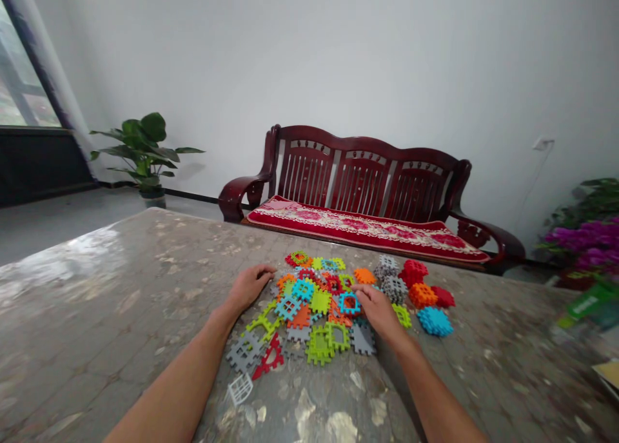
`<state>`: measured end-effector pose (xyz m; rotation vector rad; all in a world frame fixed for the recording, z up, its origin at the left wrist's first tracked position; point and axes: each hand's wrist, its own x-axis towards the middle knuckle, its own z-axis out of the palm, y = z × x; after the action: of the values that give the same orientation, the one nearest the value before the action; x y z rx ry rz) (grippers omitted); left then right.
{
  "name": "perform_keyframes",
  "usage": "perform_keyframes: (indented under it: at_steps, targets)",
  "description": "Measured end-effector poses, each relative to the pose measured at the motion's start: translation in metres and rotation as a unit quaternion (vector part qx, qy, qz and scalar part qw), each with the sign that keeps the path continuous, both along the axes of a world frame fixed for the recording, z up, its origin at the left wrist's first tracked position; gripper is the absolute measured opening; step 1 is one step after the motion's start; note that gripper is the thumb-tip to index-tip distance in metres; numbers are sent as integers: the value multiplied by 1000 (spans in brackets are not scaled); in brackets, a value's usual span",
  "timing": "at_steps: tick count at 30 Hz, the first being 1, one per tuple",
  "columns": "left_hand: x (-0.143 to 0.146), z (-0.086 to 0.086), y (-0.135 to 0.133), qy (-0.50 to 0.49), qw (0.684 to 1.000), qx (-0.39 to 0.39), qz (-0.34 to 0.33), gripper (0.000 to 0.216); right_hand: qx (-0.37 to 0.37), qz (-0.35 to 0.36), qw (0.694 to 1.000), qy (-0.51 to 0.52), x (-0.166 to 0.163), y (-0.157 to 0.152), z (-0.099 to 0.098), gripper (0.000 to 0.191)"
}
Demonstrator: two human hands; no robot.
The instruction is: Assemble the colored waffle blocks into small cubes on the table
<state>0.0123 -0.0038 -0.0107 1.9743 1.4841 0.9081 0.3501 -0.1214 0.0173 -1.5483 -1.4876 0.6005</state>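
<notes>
My left hand point(250, 287) rests at the left edge of a loose heap of interlocking plastic tiles, its fingers loosely bent and a gap showing beside the thumb; nothing is in it. At the heap's right side, my right hand point(378, 306) has its fingertips together at the upper right edge of a blue square frame tile point(349, 303). Whether that tile is lifted off the others cannot be seen. Around it lie a lime green tile point(320, 300), another blue tile point(289, 307), grey tiles point(245, 351) and a red triangular tile point(271, 358).
Right of the heap stand stacks of grey tiles point(394, 289), red tiles point(413, 273), orange tiles point(422, 295) and blue tiles point(434, 321). A small white lattice piece point(240, 389) lies near me. Beyond the stone-patterned table point(159, 288) is a wooden bench point(360, 178).
</notes>
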Motion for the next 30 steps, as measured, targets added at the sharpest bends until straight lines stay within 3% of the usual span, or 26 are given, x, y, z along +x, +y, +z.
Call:
perform_keyframes:
  at_steps: [8,17,22,30]
  targets:
    - [0,1,-1,-3,1000,-1,-1,35,69,-52,993,-78,-8,-19,-3,33]
    - [1,5,-5,-11,1000,0,1,33,68,40,979,-189,-69,-23,19,30]
    - [2,6,-5,-12,1000,4,0,33,62,103,951,-286,-100,-9,26,38]
    - [1,2,-3,-19,1000,9,-10,34,33,90,916,-389,-121,2,32,44]
